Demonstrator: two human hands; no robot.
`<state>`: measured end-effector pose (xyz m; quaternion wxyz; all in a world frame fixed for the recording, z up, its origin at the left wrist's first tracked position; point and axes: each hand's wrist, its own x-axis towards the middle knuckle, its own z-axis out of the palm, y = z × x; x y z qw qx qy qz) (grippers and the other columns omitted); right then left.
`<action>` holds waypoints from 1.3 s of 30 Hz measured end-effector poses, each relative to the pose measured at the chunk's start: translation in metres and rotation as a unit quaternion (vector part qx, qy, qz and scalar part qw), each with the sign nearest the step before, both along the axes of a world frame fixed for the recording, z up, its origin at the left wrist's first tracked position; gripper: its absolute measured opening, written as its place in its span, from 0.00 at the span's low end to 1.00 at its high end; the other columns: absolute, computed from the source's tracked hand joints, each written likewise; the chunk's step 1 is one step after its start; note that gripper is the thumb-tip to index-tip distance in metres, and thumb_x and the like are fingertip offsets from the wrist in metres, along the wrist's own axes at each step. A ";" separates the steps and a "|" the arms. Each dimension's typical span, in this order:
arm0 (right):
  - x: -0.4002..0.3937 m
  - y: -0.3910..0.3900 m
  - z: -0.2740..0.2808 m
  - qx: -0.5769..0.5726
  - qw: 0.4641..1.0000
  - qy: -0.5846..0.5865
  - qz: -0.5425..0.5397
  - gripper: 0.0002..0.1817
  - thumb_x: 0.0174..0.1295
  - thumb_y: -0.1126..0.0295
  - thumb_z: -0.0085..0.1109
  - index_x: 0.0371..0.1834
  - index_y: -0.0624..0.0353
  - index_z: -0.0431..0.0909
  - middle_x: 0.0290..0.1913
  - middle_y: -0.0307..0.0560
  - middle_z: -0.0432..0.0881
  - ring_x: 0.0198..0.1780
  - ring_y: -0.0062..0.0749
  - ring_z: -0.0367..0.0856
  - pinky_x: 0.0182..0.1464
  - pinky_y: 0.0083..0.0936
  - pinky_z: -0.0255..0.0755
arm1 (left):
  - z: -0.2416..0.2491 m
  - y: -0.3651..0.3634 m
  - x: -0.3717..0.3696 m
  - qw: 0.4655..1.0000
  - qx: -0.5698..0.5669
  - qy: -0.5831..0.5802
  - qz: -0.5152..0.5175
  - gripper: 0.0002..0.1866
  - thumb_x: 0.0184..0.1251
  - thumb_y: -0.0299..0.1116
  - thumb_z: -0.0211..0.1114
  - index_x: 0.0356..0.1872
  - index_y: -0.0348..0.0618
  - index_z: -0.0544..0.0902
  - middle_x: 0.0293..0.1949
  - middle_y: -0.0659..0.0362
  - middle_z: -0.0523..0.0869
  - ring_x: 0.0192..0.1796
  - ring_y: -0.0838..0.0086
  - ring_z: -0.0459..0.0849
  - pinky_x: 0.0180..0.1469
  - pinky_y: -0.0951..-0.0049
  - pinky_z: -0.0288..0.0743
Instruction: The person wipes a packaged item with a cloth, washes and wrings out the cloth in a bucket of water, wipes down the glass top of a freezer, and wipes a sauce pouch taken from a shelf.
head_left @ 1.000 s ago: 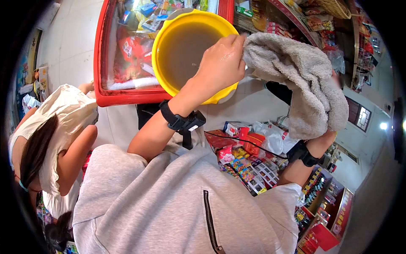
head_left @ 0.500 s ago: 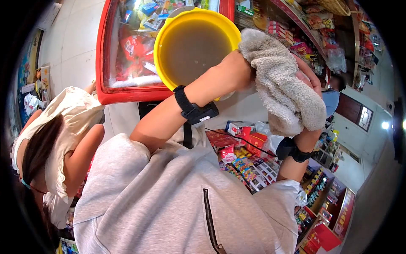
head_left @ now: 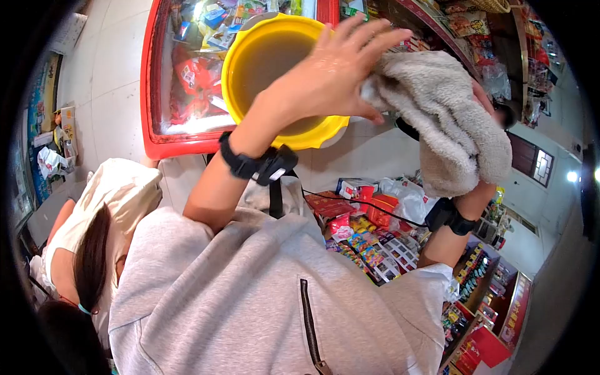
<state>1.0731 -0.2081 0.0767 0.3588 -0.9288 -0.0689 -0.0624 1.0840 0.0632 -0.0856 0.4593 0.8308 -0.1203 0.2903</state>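
My left hand (head_left: 340, 69) is open, its fingers spread, above the right rim of a yellow tub (head_left: 232, 69). Cloudy grey-brown water (head_left: 275, 53) fills part of the tub. Over to the right, a bunched grey-beige towel (head_left: 459, 119) hangs across my right hand (head_left: 480, 99) and wrist. Only a bit of that hand shows past the towel's far edge; the rest is covered. The left fingertips and thumb are close to the towel's left edge.
The tub rests on a red-framed glass-topped freezer (head_left: 150, 106) with colourful packets inside. Shelves of packaged snacks (head_left: 469, 31) line the upper right. Packets and boxes (head_left: 369, 244) lie below my right arm. A person in a cream top (head_left: 119, 187) bends at the left.
My left hand has come off the towel and spread its fingers, moving up and left. The towel and right hand have shifted right. The person at the left has bent lower.
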 end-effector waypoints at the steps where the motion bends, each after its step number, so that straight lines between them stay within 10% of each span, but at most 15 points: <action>1: 0.005 0.010 -0.008 0.037 0.999 0.016 0.019 0.23 0.74 0.63 0.54 0.68 0.64 0.71 0.63 0.51 0.78 0.62 0.32 0.77 0.66 0.30 0.70 | -0.005 -0.005 0.009 1.000 -0.008 -0.026 -0.011 0.47 0.50 0.40 0.80 0.73 0.50 0.66 0.61 0.48 0.80 0.66 0.55 0.77 0.69 0.60 0.69; 3: 0.018 0.030 -0.019 0.107 0.991 0.050 0.058 0.23 0.74 0.64 0.55 0.67 0.63 0.71 0.63 0.50 0.78 0.61 0.32 0.78 0.65 0.29 0.71 | -0.030 -0.016 0.026 0.898 -0.297 0.107 -0.307 0.50 0.50 0.35 0.80 0.76 0.51 0.62 0.69 0.52 0.74 0.72 0.60 0.71 0.75 0.60 0.62; 7: 0.049 0.066 -0.047 0.189 0.962 0.142 0.140 0.22 0.73 0.65 0.56 0.66 0.62 0.71 0.61 0.50 0.79 0.60 0.31 0.79 0.64 0.27 0.72 | -0.059 -0.050 0.017 0.845 -0.433 0.112 -0.294 0.42 0.60 0.37 0.74 0.75 0.49 0.63 0.69 0.54 0.74 0.71 0.60 0.72 0.74 0.59 0.65; 10: 0.057 0.065 -0.089 0.177 0.964 0.149 0.130 0.21 0.73 0.61 0.59 0.63 0.61 0.72 0.58 0.49 0.78 0.59 0.31 0.78 0.61 0.28 0.73 | -0.041 -0.060 -0.005 0.456 -0.791 0.204 -0.353 0.27 0.79 0.47 0.51 0.70 0.42 0.70 0.66 0.52 0.77 0.68 0.62 0.76 0.72 0.60 0.68; 14: 0.029 0.067 -0.134 -0.010 0.987 -0.041 0.152 0.34 0.67 0.54 0.66 0.69 0.62 0.66 0.67 0.49 0.68 0.68 0.40 0.68 0.72 0.37 0.58 | -0.015 -0.063 -0.003 0.386 -0.863 0.170 -0.280 0.30 0.80 0.54 0.41 0.67 0.41 0.73 0.61 0.52 0.82 0.61 0.61 0.82 0.68 0.60 0.72; 19: -0.003 0.069 -0.162 0.258 0.942 0.183 0.114 0.43 0.59 0.72 0.73 0.76 0.59 0.57 0.70 0.48 0.67 0.70 0.41 0.69 0.71 0.35 0.64 | -0.020 -0.082 -0.009 0.423 -0.847 0.202 -0.250 0.30 0.80 0.54 0.41 0.67 0.41 0.73 0.61 0.53 0.82 0.60 0.63 0.83 0.65 0.64 0.75; 22: -0.012 0.061 -0.153 0.363 0.860 0.356 0.045 0.38 0.56 0.80 0.70 0.71 0.59 0.65 0.62 0.46 0.79 0.61 0.36 0.80 0.63 0.34 0.76 | -0.021 -0.074 -0.024 0.537 -0.756 0.308 -0.213 0.29 0.81 0.52 0.41 0.67 0.41 0.73 0.60 0.52 0.83 0.59 0.65 0.83 0.64 0.66 0.75; 25: -0.006 0.044 -0.154 0.320 0.863 0.388 0.037 0.34 0.56 0.80 0.67 0.68 0.61 0.68 0.55 0.46 0.82 0.53 0.35 0.85 0.52 0.30 0.83 | -0.041 -0.028 -0.027 0.864 -0.326 0.309 -0.228 0.28 0.76 0.44 0.53 0.72 0.42 0.68 0.68 0.47 0.74 0.69 0.61 0.74 0.69 0.62 0.70; 28: 0.019 0.014 -0.160 0.448 0.736 0.504 0.053 0.27 0.57 0.75 0.67 0.61 0.65 0.73 0.47 0.54 0.83 0.40 0.34 0.85 0.34 0.26 0.80 | -0.036 0.001 -0.042 0.968 -0.153 0.151 -0.129 0.36 0.67 0.39 0.65 0.76 0.52 0.65 0.75 0.49 0.64 0.74 0.53 0.66 0.73 0.55 0.65; 29: 0.017 0.005 -0.155 0.498 0.656 0.563 0.062 0.26 0.59 0.73 0.64 0.61 0.67 0.72 0.45 0.56 0.83 0.37 0.34 0.84 0.27 0.24 0.76 | -0.024 0.002 -0.047 0.968 -0.151 0.152 -0.129 0.36 0.67 0.39 0.65 0.76 0.52 0.65 0.75 0.49 0.64 0.74 0.53 0.66 0.73 0.55 0.65; 32: 0.004 0.014 -0.142 0.477 0.656 0.583 0.042 0.26 0.61 0.71 0.61 0.62 0.68 0.70 0.45 0.60 0.80 0.33 0.34 0.79 0.21 0.23 0.68 | -0.005 0.014 -0.047 0.942 0.295 -0.068 -0.142 0.45 0.53 0.33 0.72 0.75 0.67 0.64 0.75 0.51 0.61 0.75 0.46 0.62 0.73 0.52 0.66; 37: -0.009 0.048 -0.116 0.460 0.592 0.641 0.165 0.32 0.58 0.68 0.66 0.66 0.65 0.68 0.50 0.56 0.78 0.39 0.32 0.78 0.25 0.24 0.69 | -0.020 0.020 -0.021 0.918 0.293 -0.182 -0.193 0.36 0.58 0.28 0.65 0.70 0.62 0.68 0.58 0.53 0.75 0.62 0.54 0.78 0.59 0.61 0.79; 39: 0.005 0.057 -0.119 0.203 0.717 0.607 0.277 0.36 0.55 0.66 0.72 0.67 0.61 0.67 0.50 0.48 0.78 0.46 0.29 0.79 0.35 0.25 0.75 | -0.023 0.023 -0.020 0.912 0.328 -0.073 -0.236 0.36 0.58 0.25 0.67 0.69 0.58 0.67 0.55 0.50 0.80 0.55 0.54 0.85 0.52 0.63 0.82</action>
